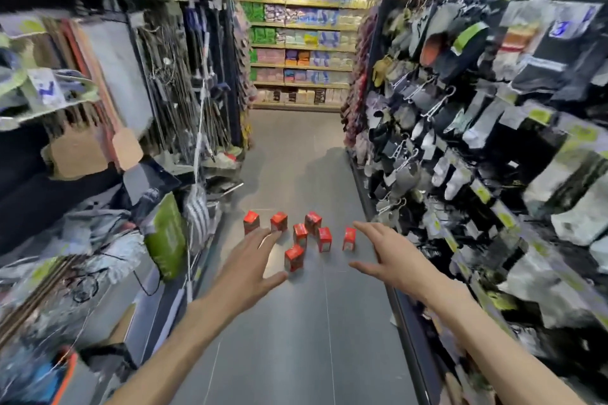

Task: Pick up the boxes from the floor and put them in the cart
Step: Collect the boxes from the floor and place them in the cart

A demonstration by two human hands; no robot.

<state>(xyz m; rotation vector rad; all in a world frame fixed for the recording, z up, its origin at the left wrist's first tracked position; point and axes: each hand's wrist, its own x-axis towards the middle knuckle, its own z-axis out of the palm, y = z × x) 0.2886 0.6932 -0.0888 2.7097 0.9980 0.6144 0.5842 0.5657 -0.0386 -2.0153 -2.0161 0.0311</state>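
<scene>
Seven small red boxes (301, 237) stand upright in a loose cluster on the grey floor (296, 339) of a shop aisle, roughly midway between the two shelf bases; the nearest one (293, 257) sits a little apart at the front, tilted slightly, and the rightmost (349, 239) stands alone toward the right-hand shelving. Both bare arms stretch forward over the floor toward the cluster; the left hand (250, 260) has its fingers straight and spread, thumb out, grasping nothing, its fingertips appearing just short of the back-row boxes; the right hand (385, 256) is likewise released, fingers extended and thumb splayed, holding nothing, just right of the rightmost box. Whether either hand touches a box cannot be told. The left shelving (108, 108) carries mops, brooms and cleaning goods, much of it blurred; the right rack (460, 108) hangs socks and slippers on hooks; the far shelves (299, 29) at the aisle's end hold stacked packets in pastel colours.
</scene>
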